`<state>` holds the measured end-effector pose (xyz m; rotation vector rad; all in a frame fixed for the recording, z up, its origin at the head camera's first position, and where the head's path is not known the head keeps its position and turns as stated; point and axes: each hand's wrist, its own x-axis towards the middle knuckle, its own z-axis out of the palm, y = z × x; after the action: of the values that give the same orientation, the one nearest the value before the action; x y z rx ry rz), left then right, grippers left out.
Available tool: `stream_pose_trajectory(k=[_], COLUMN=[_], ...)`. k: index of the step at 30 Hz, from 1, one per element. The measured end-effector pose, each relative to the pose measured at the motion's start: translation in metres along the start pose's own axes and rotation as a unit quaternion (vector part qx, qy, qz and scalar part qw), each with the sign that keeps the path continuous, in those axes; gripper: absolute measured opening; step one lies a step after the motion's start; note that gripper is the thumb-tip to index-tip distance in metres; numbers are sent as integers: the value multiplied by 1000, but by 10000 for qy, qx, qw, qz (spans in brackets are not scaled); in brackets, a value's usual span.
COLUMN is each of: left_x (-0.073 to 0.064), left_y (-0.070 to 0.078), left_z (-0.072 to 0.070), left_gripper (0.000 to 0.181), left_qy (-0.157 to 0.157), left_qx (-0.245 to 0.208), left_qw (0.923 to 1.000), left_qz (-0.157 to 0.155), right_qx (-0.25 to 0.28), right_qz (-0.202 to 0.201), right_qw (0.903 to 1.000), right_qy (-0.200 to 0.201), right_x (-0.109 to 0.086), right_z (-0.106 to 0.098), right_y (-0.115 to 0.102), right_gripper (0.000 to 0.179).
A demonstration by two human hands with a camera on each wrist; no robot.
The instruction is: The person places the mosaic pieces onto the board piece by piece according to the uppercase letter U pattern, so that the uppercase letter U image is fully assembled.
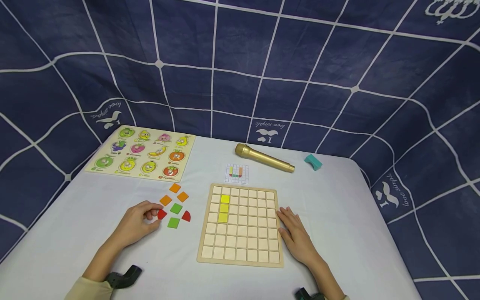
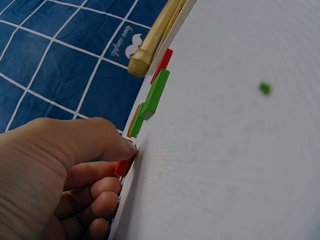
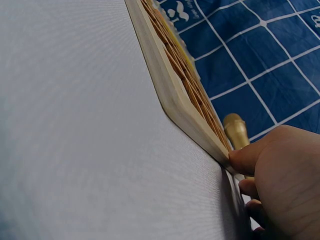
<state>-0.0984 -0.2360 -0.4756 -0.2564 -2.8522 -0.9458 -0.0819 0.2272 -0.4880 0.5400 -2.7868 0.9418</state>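
Note:
My left hand [image 1: 136,223] pinches a red quarter-circle piece [image 1: 161,214] between thumb and fingers, low at the tablecloth. In the left wrist view the red piece [image 2: 121,168] shows partly behind the thumb. Beside it lie two green square tiles [image 1: 173,223], another red quarter-circle piece [image 1: 186,216] and several orange square tiles [image 1: 166,200]. A wooden grid board [image 1: 240,263] holds a column of yellow squares [image 1: 223,208] near its upper left. With fingers extended, my right hand [image 1: 298,240] touches the board's right edge; in the right wrist view its thumb meets the rim [image 3: 200,135].
Behind the board lies a small pattern card [image 1: 237,173] with a coloured U shape. A gold microphone [image 1: 264,158] and a teal arch block [image 1: 313,162] lie farther back. At the back left is a fruit puzzle board [image 1: 146,153]. A dark blue curtain [image 1: 240,50] surrounds the table.

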Motion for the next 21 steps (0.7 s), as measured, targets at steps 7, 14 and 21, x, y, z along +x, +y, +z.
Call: stream_pose_trajectory(k=[7,14,21], left_x=[4,12,18], left_y=[16,65,109], left_z=[4,20,51], left_gripper=[31,27,25], left_qy=[289,-41,-401], left_qx=[-360,-334,-28], left_qw=[9986,9949,9930], left_qz=[263,955,1113], right_qx=[17,-19,-31], right_qz=[-27,-33,-54], right_qw=[10000,10000,10000], right_qy=[7,28,9], right_x=[0,0,0], right_z=[0,0,0], right_y=[1,2,2], right_gripper=[47,47,47])
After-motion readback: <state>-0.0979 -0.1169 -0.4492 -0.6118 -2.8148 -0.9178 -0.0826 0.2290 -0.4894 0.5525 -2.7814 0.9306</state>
